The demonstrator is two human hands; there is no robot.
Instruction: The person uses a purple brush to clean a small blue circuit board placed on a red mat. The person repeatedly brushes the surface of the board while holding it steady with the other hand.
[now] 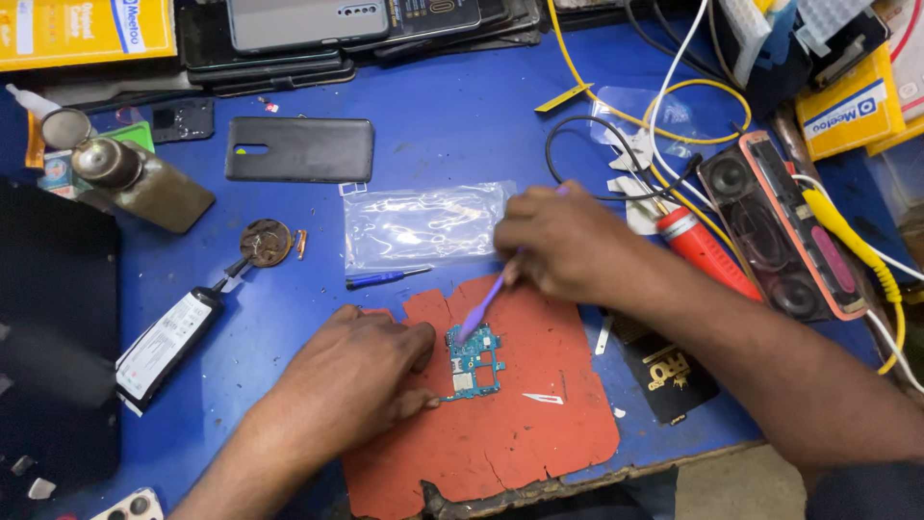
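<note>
A small teal circuit board [474, 362] lies on a worn red rubber mat [520, 424] on a blue table. My left hand [361, 371] rests on the mat, fingers pressed against the board's left edge. A purple plastic pry tool [484, 305] is gripped in my right hand [563, 241], slanting down so its tip touches the board's top. A small metal blade [544, 398] lies on the mat to the right of the board.
Behind the mat lie a clear plastic bag [423, 224], a blue screwdriver [383, 278], a dark phone back cover [299, 149], a phone battery [166, 347] and a metal bottle [135, 175]. A red-handled tool [707, 252], a speaker [780, 231] and cables crowd the right.
</note>
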